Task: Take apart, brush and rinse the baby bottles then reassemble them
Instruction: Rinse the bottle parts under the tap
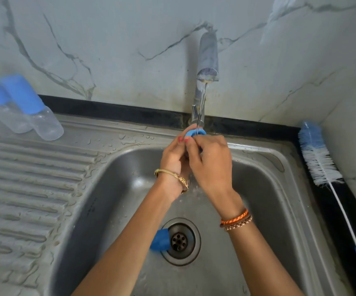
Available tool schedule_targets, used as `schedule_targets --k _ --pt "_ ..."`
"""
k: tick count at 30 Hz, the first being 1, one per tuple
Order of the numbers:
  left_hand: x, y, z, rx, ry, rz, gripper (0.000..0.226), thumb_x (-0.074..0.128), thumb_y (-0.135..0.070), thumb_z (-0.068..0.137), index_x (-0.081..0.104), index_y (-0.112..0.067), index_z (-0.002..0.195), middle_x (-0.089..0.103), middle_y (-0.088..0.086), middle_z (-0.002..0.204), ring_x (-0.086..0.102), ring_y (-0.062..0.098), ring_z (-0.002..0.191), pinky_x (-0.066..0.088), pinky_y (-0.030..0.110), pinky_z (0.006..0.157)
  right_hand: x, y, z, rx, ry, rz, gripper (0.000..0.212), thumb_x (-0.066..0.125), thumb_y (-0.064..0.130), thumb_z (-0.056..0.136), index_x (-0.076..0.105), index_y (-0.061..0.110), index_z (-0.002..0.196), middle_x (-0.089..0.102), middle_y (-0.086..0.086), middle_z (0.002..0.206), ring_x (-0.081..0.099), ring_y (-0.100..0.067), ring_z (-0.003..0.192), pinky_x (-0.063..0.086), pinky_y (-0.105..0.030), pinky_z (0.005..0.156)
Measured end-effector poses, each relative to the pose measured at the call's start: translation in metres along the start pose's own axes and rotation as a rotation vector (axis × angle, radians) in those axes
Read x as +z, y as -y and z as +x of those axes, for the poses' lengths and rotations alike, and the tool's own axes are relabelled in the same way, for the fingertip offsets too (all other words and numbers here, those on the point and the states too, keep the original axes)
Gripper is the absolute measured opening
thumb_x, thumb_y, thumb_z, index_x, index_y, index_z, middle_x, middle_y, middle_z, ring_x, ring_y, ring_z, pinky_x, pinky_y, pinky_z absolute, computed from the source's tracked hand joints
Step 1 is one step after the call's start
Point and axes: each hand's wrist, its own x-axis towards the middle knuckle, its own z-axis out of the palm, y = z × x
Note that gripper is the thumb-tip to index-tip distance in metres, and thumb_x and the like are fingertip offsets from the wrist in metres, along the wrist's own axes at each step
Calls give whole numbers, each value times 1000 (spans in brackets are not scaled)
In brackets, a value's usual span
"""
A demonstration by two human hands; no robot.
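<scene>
Head view: my fingers (191, 146) on both hands pinch the blue bottle ring (194, 133), left hand (174, 159) and right hand (210, 163) pressed together around it. Ring sits right under the tap (207, 58), in the water stream, above the sink (279, 189) basin. Blue cap (160, 240) lies on the basin floor, touching the drain (180, 241) on its left edge. Two capped baby bottles (32, 112) stand on the drainboard left of the sink, touching each other. Bottle brush (322, 165) lies on the counter right of the sink, bristles toward the wall.
</scene>
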Motion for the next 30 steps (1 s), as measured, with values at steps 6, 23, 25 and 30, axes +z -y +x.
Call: schedule_targets --k 6,23,25,30 --pt "5 -1 9 633 239 1218 38 33 -29 95 63 -8 107 61 13 101 56 18 92 45 25 81 -17 -6 -5 733 48 891 27 44 15 94 63 10 76 60 -2 71 54 -13 69 43 -26 66" --pt "11 -19 17 -471 -294 131 54 33 -53 95 51 -9 70 51 1 37 49 10 34 41 17 40 -2 -32 -16 -288 121 -45 34 39 34 92 69 20 99 71 7 93 50 -17 97 32 -33 80" --pt "11 -18 11 -522 -215 38 55 30 -51 96 47 -8 67 43 0 34 39 8 25 31 11 29 -10 -40 -16 -386 49 -145 31 42 33 91 71 23 96 71 10 96 45 -16 104 27 -31 81" --pt "14 -16 12 -505 -13 24 63 26 -51 96 64 -9 69 59 3 55 55 11 55 45 20 54 -19 -45 -9 -436 -104 -255 27 45 28 89 72 21 87 70 10 97 46 -19 106 28 -34 83"
